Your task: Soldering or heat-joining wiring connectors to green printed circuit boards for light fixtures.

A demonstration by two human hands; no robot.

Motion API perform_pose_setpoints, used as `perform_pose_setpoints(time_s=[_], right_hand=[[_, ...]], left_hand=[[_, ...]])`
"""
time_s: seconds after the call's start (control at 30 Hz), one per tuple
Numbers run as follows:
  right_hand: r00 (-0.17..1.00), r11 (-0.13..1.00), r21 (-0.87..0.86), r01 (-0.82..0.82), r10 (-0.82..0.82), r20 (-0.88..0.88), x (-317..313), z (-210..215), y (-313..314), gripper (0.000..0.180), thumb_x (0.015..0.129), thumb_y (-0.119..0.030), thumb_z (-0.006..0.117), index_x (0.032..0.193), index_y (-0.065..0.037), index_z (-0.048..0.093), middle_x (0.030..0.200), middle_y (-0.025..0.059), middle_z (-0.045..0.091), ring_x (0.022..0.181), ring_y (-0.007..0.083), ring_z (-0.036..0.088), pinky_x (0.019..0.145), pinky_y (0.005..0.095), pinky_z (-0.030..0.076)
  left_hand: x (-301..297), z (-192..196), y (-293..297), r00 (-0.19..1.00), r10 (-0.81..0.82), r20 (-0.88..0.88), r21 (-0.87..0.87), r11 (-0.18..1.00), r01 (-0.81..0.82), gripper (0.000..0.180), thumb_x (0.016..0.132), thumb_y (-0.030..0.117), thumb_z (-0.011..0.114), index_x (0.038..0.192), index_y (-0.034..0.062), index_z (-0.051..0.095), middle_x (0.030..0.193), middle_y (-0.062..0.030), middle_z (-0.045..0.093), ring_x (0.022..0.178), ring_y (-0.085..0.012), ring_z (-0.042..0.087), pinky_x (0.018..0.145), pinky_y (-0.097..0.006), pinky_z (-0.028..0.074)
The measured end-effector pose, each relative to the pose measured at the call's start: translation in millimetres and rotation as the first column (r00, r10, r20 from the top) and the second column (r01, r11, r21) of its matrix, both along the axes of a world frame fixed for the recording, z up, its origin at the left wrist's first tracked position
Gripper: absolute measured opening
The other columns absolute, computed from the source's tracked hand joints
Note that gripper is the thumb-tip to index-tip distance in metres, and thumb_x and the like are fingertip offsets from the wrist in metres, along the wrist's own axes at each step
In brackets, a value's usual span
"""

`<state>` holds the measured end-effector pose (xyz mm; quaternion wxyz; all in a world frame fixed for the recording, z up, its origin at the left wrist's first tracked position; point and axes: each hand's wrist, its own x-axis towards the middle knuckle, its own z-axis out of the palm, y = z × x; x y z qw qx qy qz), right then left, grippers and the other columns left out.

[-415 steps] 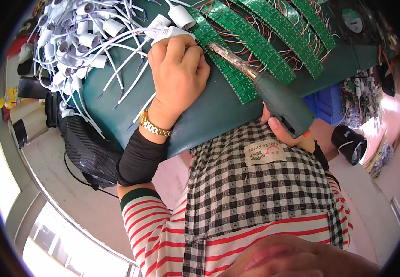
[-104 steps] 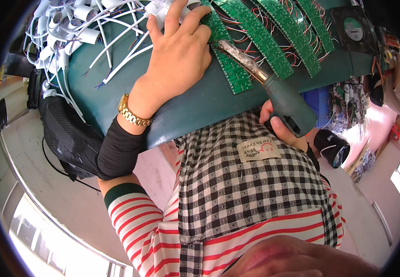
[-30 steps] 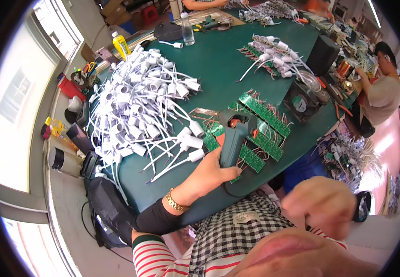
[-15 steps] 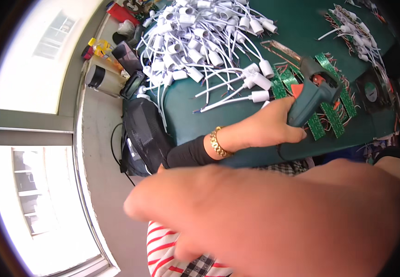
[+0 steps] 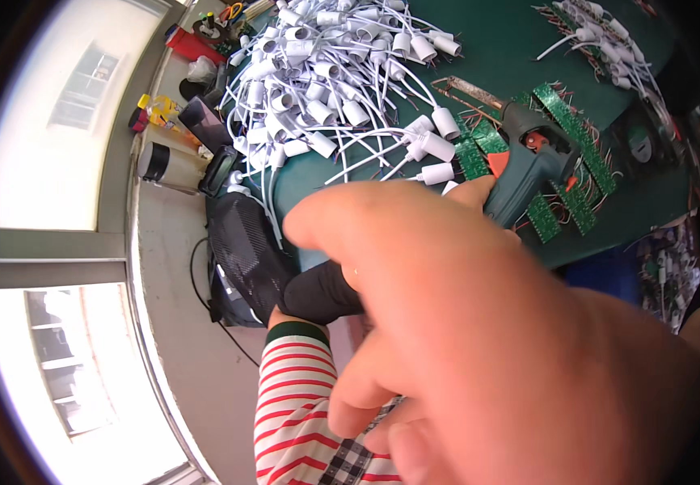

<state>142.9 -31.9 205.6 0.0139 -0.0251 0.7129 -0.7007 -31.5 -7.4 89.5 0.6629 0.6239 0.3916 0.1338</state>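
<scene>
My left hand point(image 5: 473, 193) grips the teal handle of a soldering gun point(image 5: 520, 176) with an orange trigger and a long forked tip pointing to the far left. Much of that hand and its wrist is hidden behind my right hand point(image 5: 455, 323), which looms large and blurred close to the camera. Its index finger stretches left, the other fingers are bent and apart, and I see nothing in it. Beneath the soldering gun lie green circuit boards point(image 5: 572, 121) with thin wires. White lamp holders point(image 5: 431, 145) with white leads lie just left of the tip.
A big heap of white lamp holders point(image 5: 318, 89) covers the far left of the green table point(image 5: 495, 48). More wired parts point(image 5: 609, 48) lie far right. Along the window side are a black bag point(image 5: 245, 242), a lidded jar point(image 5: 168, 167) and a yellow bottle point(image 5: 160, 109).
My right hand has risen and now covers my left wrist and bracelet; its fingers have spread more. The view has shifted, and the soldering gun stays in my left hand over the boards.
</scene>
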Motion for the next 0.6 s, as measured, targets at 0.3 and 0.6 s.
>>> perform_pose_setpoints(time_s=[0.3, 0.6], right_hand=[[0.968, 0.997, 0.026, -0.075, 0.066, 0.243, 9, 25, 8, 0.043, 0.095, -0.020, 0.051, 0.132, -0.002, 0.038, 0.127, 0.0250, 0.050, 0.113, 0.0278, 0.057, 0.094, 0.0368, 0.047], [0.912, 0.994, 0.006, -0.107, 0.096, 0.398, 13, 38, 4, 0.044, 0.095, -0.020, 0.050, 0.132, -0.001, 0.038, 0.128, 0.0254, 0.049, 0.113, 0.0275, 0.056, 0.094, 0.0365, 0.047]], left_hand=[[-5, -22, 5, 0.999, -0.011, 0.044, 0.093, 0.996, 0.006, 0.046, 0.069, 0.024, 0.072, 0.097, -0.0066, 0.052, 0.083, -0.0127, 0.058, 0.077, -0.0197, 0.057, 0.068, -0.032, 0.046], [-6, -19, 1, 0.998, -0.046, 0.038, 0.127, 0.991, 0.041, 0.049, 0.074, 0.024, 0.071, 0.107, -0.0060, 0.052, 0.088, -0.0112, 0.061, 0.080, -0.0161, 0.058, 0.073, -0.029, 0.047]])
